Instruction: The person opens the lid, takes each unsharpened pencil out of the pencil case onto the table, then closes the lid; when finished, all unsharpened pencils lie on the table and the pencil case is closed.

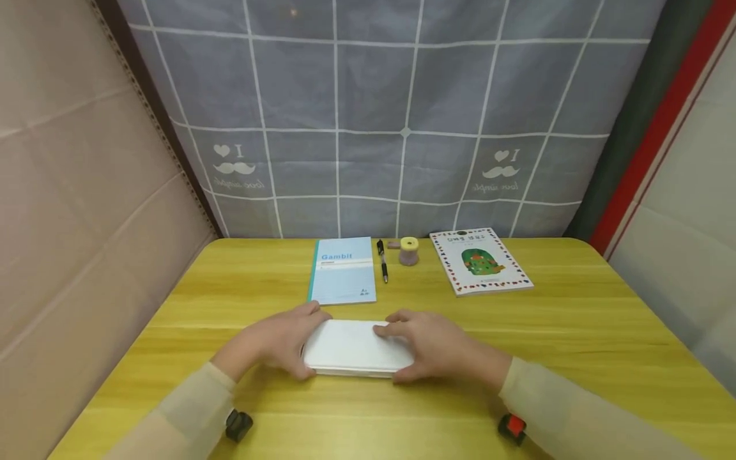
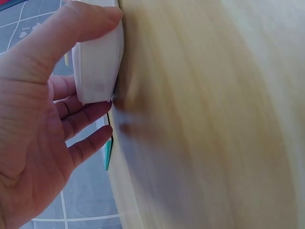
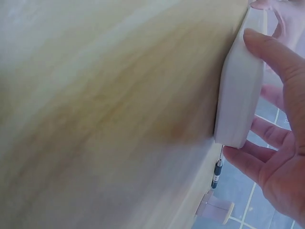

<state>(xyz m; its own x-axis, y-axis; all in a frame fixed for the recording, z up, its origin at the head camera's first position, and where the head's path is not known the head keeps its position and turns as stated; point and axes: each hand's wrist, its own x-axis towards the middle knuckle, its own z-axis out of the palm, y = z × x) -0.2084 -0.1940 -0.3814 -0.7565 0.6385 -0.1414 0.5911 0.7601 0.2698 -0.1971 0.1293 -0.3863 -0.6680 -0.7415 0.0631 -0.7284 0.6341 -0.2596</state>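
White stack [image 1: 353, 347]: a flat pile of white sheets lying on the yellow worktop [image 1: 575, 332], near its front edge, long axis left to right.
Left hand [image 1: 276, 345]: thumb and fingers [image 2: 86, 117] curled round the stack's left short end.
Right hand [image 1: 437, 348]: grips the right short end likewise.
Relation: stack lies between the hands, equally near both.
Behind: blue notebook [image 1: 343, 269], pen [image 1: 382, 260].

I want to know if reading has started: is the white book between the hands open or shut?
Shut. The white book lies flat on the table, covers together, left hand and right hand gripping its ends.
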